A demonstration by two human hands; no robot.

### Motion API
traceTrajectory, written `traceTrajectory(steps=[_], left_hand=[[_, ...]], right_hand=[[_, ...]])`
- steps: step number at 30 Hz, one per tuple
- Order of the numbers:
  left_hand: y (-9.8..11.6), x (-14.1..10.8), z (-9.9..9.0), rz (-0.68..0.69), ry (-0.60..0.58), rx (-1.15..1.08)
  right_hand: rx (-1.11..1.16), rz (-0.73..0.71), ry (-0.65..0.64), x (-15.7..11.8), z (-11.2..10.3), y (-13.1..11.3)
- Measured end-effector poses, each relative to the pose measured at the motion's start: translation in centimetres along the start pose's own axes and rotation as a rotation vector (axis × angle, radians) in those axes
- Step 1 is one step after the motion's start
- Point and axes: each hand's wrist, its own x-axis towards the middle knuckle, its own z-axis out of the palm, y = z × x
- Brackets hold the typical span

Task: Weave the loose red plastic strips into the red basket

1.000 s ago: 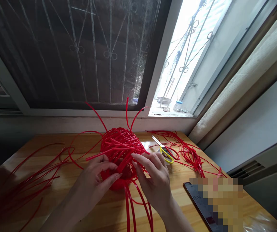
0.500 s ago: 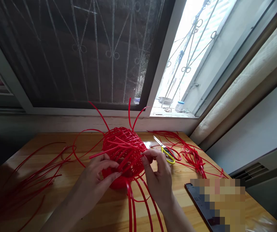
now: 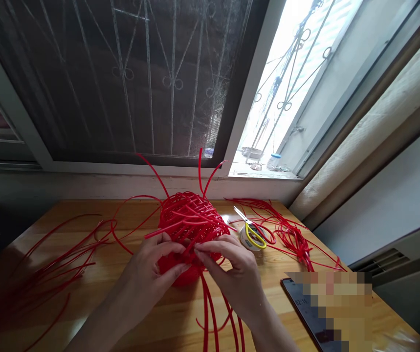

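Observation:
A half-woven red basket [image 3: 191, 208] of plastic strips lies on the wooden table in front of me, loose strip ends sticking out at its back and front. My left hand [image 3: 158, 261] is closed on the basket's near left part, thumb and fingers pinching the woven strips. From the right, my right hand [image 3: 233, 264] pinches a red strip near the middle of the opening, its fingertips close to those of the left. Several loose strips [image 3: 210, 313] hang down toward me between my forearms. My hands hide much of the opening.
Scissors with yellow handles [image 3: 255, 237] rest on a small round container [image 3: 246, 238] to the right. Behind them lies a bundle of red strips [image 3: 294, 239]. More loose strips [image 3: 74, 254] spread over the left side. A phone [image 3: 301, 308], partly blurred out, lies front right.
My right hand has moved left, from the basket's right side to beside my left fingertips. The basket and the hanging strips have shifted slightly right.

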Motion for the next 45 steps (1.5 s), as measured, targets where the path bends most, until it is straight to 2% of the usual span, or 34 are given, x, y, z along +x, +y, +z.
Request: traceTrajectory(steps=[2,9,12,15,20,25,28,33,37,40,45], left_hand=[[0.0,0.0,0.2,0.019,-0.003,0.006],[0.0,-0.1,0.5,0.152,0.069,0.064],[-0.1,-0.1,0.8,0.128,0.104,0.051],[-0.3,0.0,1.2,0.105,0.148,0.032],[-0.8,-0.3,1.5,0.183,0.079,0.042],[-1.3,-0.9,1.5,0.195,0.080,0.034],[-1.7,-1.3,1.6,0.184,0.116,0.019],[-2.4,-2.0,2.5,0.184,0.244,0.022],[-2.2,-2.3,2.9,0.241,0.180,0.077],[-2.2,-2.2,2.9,0.276,0.165,0.110],[-2.4,-2.0,3.0,0.246,0.208,0.140]], right_hand=[[0.012,0.029,0.071,-0.2,0.2,0.3],[-0.116,-0.051,0.130,-0.4,0.5,0.5],[-0.095,-0.060,0.151,-0.9,0.8,0.8],[0.000,0.027,0.202,-1.4,1.1,1.3],[0.121,0.210,0.294,-1.3,1.0,1.4],[0.213,0.262,0.266,-0.9,0.9,1.3],[0.216,0.249,0.235,-0.9,1.0,1.3],[0.155,0.198,0.162,-1.2,0.8,1.4],[-0.023,0.019,0.082,-1.1,0.3,1.3],[-0.152,-0.109,0.077,-0.8,0.0,1.2],[-0.188,-0.144,0.092,-0.5,-0.3,1.0]])
